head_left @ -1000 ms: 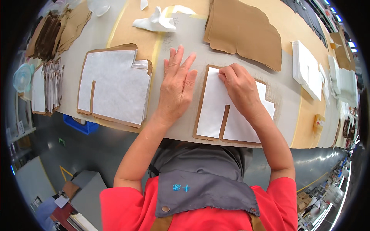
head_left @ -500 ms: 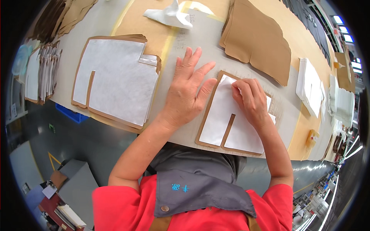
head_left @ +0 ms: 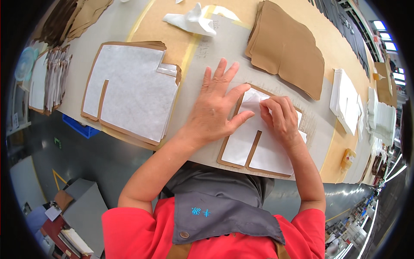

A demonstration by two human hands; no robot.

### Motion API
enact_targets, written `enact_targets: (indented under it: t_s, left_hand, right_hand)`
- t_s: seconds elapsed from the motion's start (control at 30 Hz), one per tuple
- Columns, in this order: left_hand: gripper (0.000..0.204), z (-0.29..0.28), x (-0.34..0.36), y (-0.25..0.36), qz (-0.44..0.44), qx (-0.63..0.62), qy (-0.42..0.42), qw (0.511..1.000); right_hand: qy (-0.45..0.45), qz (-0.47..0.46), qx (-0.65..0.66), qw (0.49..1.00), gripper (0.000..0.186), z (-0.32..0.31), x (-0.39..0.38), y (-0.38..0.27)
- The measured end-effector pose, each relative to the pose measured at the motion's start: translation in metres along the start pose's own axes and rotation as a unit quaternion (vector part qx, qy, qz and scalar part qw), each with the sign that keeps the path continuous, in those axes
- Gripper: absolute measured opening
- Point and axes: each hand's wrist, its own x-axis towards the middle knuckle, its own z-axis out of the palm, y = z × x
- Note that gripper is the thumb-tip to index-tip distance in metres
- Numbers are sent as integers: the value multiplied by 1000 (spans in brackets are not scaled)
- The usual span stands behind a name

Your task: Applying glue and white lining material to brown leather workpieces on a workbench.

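In front of me a slotted brown panel (head_left: 254, 149) lies flat on the table. A white sheet (head_left: 239, 149) of similar outline covers it, leaving a narrow brown border. My right hand (head_left: 282, 117) pinches the sheet near its far part, where it is raised and wrinkled. My left hand (head_left: 212, 105) is spread palm down, its thumb and index finger reaching over the panel's left edge. It grips nothing. The right hand hides the panel's right side in part.
A stack of white-covered brown panels (head_left: 133, 88) lies to the left. Plain brown pieces (head_left: 289, 49) are piled beyond my right hand. Crumpled white material (head_left: 192, 21) sits at the far side. White sheets (head_left: 345, 101) and a small yellowish bottle (head_left: 348, 159) lie at the right.
My left hand has moved right and slightly nearer, so its thumb and index finger now reach over the panel's edge. The sheet's far part looks more lifted and creased beside my right fingers.
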Motion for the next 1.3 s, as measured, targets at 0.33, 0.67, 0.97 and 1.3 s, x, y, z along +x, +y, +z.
enact_targets:
  t_s: [0.33, 0.67, 0.97, 1.3]
  left_hand:
    - [11, 8, 5, 0, 5, -32, -15, 999]
    - [12, 9, 7, -6, -9, -75, 11, 997]
    - [16, 10, 7, -21, 59, 22, -31, 998]
    - [18, 7, 14, -18, 57, -29, -31, 997]
  right_hand:
    - [-157, 168, 147, 962, 39, -37, 28, 14]
    - [-279, 98, 169, 940, 16, -38, 31, 32]
    - [-216, -10, 62, 974, 11, -152, -55, -79]
    - [5, 509, -11, 861, 27, -321, -140, 6]
